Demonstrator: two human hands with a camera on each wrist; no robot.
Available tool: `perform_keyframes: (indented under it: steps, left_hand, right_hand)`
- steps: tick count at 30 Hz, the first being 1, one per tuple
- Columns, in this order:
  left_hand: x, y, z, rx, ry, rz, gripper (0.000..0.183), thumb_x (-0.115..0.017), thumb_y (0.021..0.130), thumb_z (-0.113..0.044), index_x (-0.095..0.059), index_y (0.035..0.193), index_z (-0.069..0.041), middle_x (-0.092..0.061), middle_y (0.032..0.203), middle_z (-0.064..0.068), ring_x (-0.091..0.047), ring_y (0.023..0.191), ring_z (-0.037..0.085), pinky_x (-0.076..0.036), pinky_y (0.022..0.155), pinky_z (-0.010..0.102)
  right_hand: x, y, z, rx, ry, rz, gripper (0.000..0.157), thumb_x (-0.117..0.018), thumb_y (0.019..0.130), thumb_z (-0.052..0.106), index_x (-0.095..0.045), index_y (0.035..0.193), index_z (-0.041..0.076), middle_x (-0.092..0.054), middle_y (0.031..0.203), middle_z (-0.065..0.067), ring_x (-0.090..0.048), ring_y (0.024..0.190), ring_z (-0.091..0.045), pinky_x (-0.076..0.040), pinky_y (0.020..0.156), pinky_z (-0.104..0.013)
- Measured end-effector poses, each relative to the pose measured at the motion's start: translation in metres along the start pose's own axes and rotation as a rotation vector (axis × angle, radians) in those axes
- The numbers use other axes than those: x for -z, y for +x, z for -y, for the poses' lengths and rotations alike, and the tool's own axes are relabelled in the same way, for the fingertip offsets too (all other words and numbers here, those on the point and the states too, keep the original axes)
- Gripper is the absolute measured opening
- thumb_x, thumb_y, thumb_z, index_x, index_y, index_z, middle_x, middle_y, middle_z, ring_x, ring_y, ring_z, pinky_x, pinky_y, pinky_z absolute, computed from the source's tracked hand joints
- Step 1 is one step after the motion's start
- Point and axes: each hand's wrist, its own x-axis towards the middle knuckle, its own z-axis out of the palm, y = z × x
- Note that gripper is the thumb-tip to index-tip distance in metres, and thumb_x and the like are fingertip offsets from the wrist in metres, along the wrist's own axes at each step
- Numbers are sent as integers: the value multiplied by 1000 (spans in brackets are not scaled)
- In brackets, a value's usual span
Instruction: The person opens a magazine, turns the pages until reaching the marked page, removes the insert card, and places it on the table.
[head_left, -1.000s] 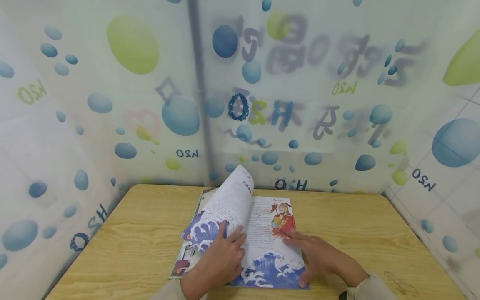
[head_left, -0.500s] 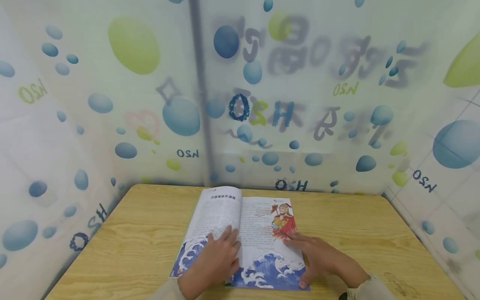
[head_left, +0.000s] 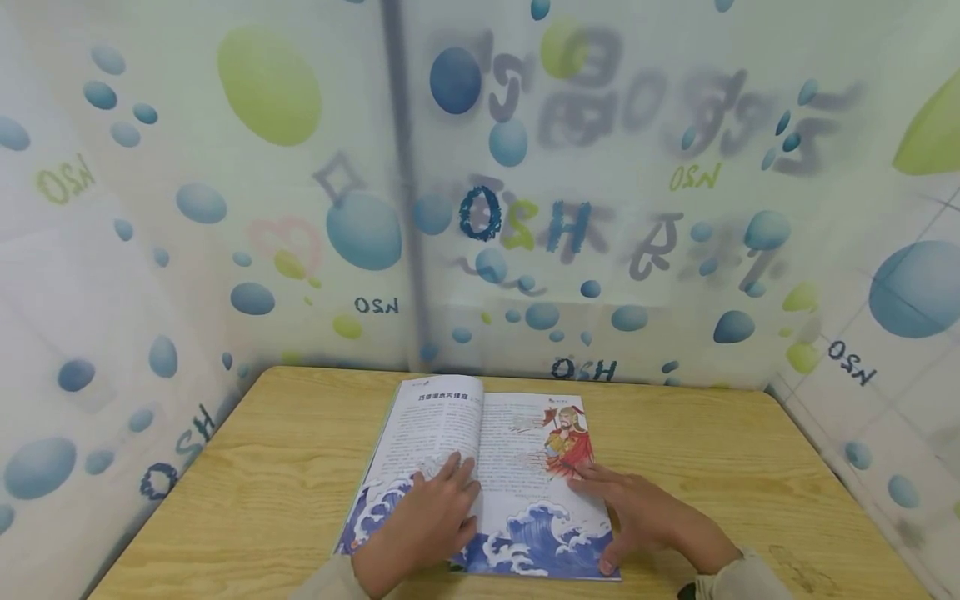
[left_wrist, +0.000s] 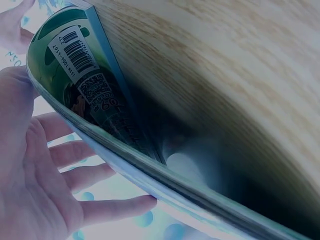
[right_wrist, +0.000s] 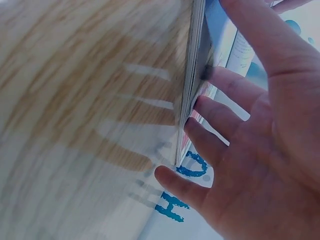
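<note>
An open magazine (head_left: 510,483) lies on the table, with Chinese text, blue waves along the bottom and a figure in red on the right page. My left hand (head_left: 431,517) rests on the left page beside the centre fold, fingers extended. In the left wrist view, the left hand (left_wrist: 45,185) lies against the pages, and a green cover (left_wrist: 75,102) with a barcode shows underneath. My right hand (head_left: 641,508) touches the right page's outer edge, thumb near the bottom corner. The right wrist view shows the right hand (right_wrist: 250,135) with spread fingers at the page edges (right_wrist: 189,75).
The wooden table (head_left: 712,450) extends on both sides of the magazine. Behind it hangs a pale curtain (head_left: 315,333) printed with blue and green drops and mirrored lettering. Similar panels (head_left: 900,400) close off the sides.
A raised, curled page has come down onto the left side and lies nearly flat. My left hand has shifted slightly left with it. The right hand has stayed in place.
</note>
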Motion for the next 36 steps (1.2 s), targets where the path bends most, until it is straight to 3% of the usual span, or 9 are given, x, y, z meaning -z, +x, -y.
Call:
perform_keyframes:
  steps: [11,26,31,36]
  left_hand:
    - [-3,1,1,11,-29,43,39,-63,92,-36,-70,119,-8,-56,141,14,-51,132,36,-54,78,63]
    - [-4,-1,2,-8,9,-28,38,-64,91,-36,-71,114,-7,-58,138,15,-53,128,35,-54,77,61]
    - [-2,1,0,1,29,-21,46,-62,91,-48,-72,111,-8,-59,135,14,-54,127,33,-55,76,59]
    - [-2,2,-2,7,15,-26,70,-54,88,-70,-73,109,-7,-61,132,15,-55,125,33,-55,77,57]
  right_hand:
    - [4,2,3,-9,8,12,100,-86,64,57,-51,146,13,-40,155,-15,-35,141,-43,-32,105,-68]
    - [2,4,8,-50,-5,-31,89,-80,71,60,-55,143,13,-42,153,-16,-37,139,-44,-30,106,-68]
    - [1,5,8,-8,-25,-62,87,-78,74,59,-54,143,11,-43,152,-18,-38,139,-44,-31,107,-66]
    - [0,7,6,38,-44,-103,85,-76,77,58,-52,144,13,-46,150,-16,-40,138,-41,-31,107,-66]
